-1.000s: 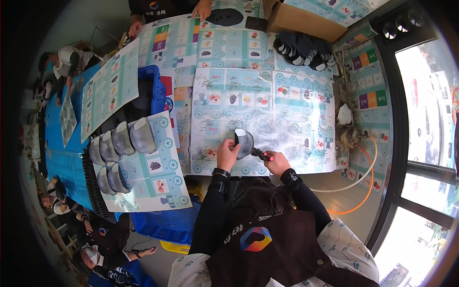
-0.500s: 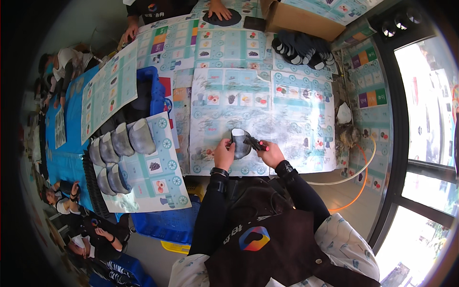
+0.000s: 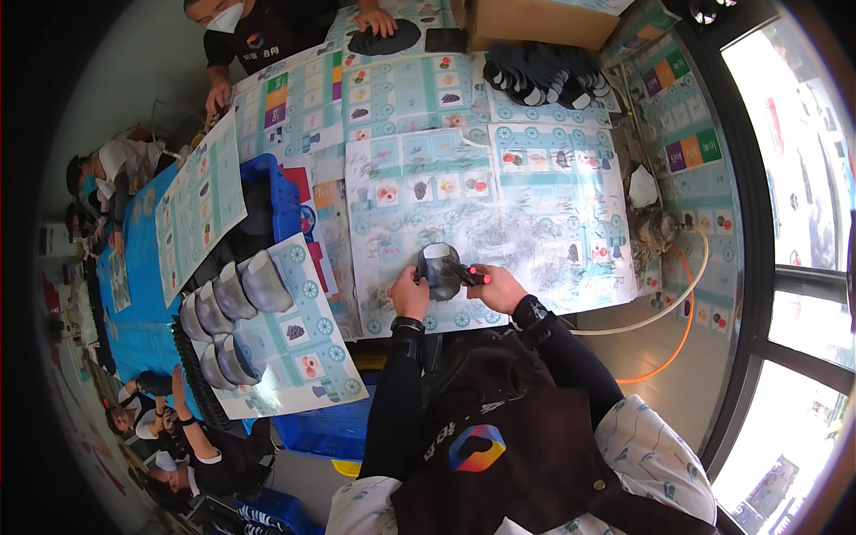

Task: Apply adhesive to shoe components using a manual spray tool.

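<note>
My left hand [image 3: 409, 294] is closed on the left edge of a grey, cup-like moulded piece [image 3: 437, 283] with a whitish patch at its top. It is held just above the paper-covered table [image 3: 553, 209]. My right hand [image 3: 501, 291] grips a black hand tool with red ends [image 3: 477, 277]. Its dark tip meets the right side of the grey piece; the exact kind of tool is too small to tell. To my left, several similar grey pieces [image 3: 266, 283] lie in two rows on a printed sheet [image 3: 316, 361].
A blue crate [image 3: 283, 192] stands beyond the grey pieces, another blue crate [image 3: 325, 428] below the sheet. Dark pieces with pale ends [image 3: 544, 76] are piled near a cardboard box [image 3: 544, 25]. An orange hose [image 3: 685, 334] hangs at right. Across the table a co-worker's hand [image 3: 377, 21] rests on a dark flat piece.
The whole view has shifted slightly. Both my hands keep their hold on the grey piece and the tool. At lower left, a co-worker's arm is now raised.
</note>
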{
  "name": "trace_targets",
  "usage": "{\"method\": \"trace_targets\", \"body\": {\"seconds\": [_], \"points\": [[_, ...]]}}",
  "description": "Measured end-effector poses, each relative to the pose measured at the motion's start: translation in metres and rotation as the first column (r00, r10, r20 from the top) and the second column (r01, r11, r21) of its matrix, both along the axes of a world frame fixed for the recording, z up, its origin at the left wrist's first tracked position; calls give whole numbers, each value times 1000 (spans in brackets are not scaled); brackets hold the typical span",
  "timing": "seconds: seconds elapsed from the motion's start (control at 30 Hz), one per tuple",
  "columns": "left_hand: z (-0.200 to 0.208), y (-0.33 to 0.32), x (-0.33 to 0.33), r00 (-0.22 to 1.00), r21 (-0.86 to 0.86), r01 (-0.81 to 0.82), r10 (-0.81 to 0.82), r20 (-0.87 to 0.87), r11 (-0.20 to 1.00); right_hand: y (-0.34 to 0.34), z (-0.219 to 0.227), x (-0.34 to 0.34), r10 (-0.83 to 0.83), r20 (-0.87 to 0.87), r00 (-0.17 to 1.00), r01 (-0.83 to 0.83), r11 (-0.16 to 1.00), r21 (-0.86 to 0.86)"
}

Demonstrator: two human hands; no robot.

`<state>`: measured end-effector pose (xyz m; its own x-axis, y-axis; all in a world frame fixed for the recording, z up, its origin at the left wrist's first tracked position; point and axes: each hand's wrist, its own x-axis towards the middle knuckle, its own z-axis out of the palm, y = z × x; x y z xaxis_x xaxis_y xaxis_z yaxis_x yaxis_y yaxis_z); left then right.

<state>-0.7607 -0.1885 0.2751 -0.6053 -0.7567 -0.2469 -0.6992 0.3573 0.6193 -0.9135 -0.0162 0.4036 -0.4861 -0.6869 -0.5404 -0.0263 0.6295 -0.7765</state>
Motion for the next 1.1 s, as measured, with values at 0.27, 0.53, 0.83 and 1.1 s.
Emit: {"method": "trace_targets", "body": {"seconds": [0.27,0.53,0.83,1.1], "points": [[15,-4,7,995,164,-26,41,-88,986,-23,-8,-1,-56,-218,974,72,995,63],[8,-9,27,981,221,-79,115,-155,972,-29,-5,-4,-67,-187,980,74,997,30],[13,-19,54,956,313,-175,237,-172,933,-29,-7,-6,-18,-108,994,25,998,65],[19,-20,60,939,364,-140,240,-248,921,-31,-8,-2,-45,-146,988,53,997,49]]}}
